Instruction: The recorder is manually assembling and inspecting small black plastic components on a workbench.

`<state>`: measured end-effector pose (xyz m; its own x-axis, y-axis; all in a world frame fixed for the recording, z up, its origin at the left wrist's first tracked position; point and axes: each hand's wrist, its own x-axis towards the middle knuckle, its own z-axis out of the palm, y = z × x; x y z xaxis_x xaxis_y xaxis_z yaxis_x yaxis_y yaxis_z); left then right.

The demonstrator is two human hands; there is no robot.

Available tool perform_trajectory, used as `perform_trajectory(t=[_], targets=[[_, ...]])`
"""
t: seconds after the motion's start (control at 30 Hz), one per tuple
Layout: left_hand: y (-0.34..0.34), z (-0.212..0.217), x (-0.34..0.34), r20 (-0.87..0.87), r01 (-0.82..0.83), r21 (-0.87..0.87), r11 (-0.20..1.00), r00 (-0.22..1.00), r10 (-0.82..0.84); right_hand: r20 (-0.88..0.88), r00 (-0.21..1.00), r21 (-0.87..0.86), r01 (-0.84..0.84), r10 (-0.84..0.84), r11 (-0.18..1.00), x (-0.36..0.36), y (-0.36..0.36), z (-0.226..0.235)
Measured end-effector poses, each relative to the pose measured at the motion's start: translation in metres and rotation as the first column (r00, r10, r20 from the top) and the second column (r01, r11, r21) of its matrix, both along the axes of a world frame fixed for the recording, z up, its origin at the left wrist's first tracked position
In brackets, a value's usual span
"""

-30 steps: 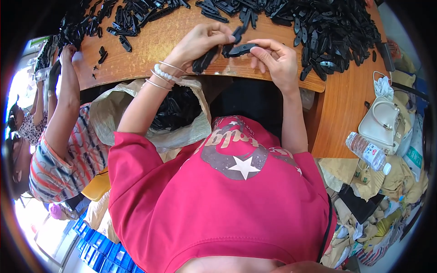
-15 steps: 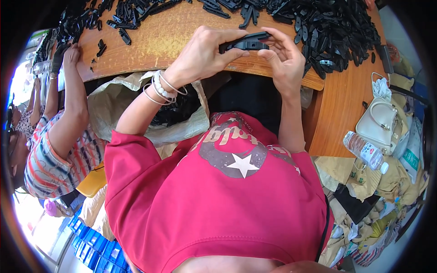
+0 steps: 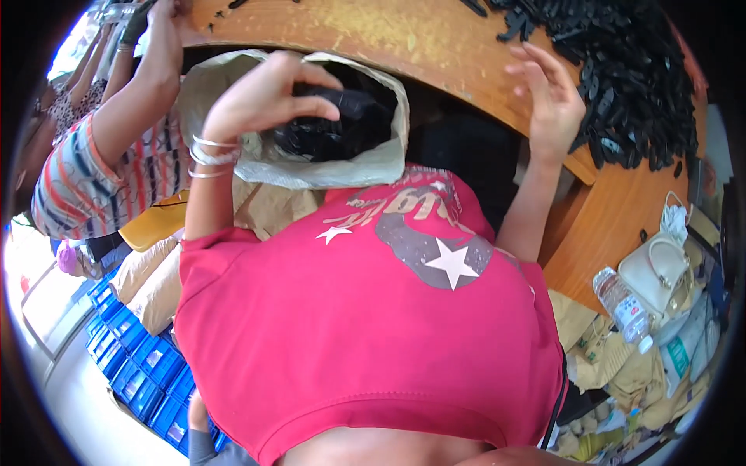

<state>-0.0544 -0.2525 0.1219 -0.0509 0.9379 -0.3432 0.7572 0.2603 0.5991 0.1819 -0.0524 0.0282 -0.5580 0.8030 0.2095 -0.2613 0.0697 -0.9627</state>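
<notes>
the red shirt (image 3: 365, 334) is nearest, its front just below the sack (image 3: 326, 175), so it is worth sitting with the cloth clear of the pale rim. the left hand (image 3: 260, 97) hangs over the sack's mouth, thumb and fingers parted with nothing seen between them; i cannot tell whether the tips touch the black parts (image 3: 350, 132) heaped inside. over this mouth, a part is best let go low and towards the middle, since one dropped near the rim could bounce out. the bracelets (image 3: 214, 151) sit by the rim's left side and might snag, so a slightly raised wrist helps. the right hand (image 3: 553, 105), well apart from the left, is by the table (image 3: 373, 27) edge, fingers loosely spread and apparently empty. just beyond it on the right lies the pile (image 3: 633, 85) of more black parts, tangled close together; i judge that pieces on its near fringe come away more cleanly than buried ones. beyond the left forearm, a co-worker's arm (image 3: 144, 97) reaches up to the table, so the left elbow does well to stay tucked in.
</notes>
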Motion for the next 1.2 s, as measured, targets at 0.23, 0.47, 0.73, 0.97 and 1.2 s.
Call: perform_trajectory(t=[0.23,0.47,0.73,0.97,1.2], targets=[[0.027,-0.029,-0.031,0.294,-0.487,0.260,0.834,0.862,0.412,0.500,0.715,0.505,0.218,-0.489,0.835,0.035,0.020,-0.026],[0.125,-0.090,-0.086,-0.177,-0.083,0.624,0.777,0.953,0.244,0.605,0.486,0.710,0.030,-0.631,0.703,0.043,0.013,-0.037],[0.164,-0.123,-0.082,-0.486,0.091,0.522,0.848,0.849,0.208,0.648,0.445,0.662,0.072,-0.618,0.746,0.049,0.021,-0.039],[0.154,-0.119,-0.043,0.207,-0.311,0.446,0.839,0.948,0.242,0.326,0.914,0.061,0.236,-0.243,0.970,0.017,0.019,-0.019],[0.163,-0.138,-0.096,-0.459,-0.025,0.729,0.685,0.723,0.516,0.390,0.912,-0.033,0.151,-0.127,0.988,0.024,0.017,-0.027]])
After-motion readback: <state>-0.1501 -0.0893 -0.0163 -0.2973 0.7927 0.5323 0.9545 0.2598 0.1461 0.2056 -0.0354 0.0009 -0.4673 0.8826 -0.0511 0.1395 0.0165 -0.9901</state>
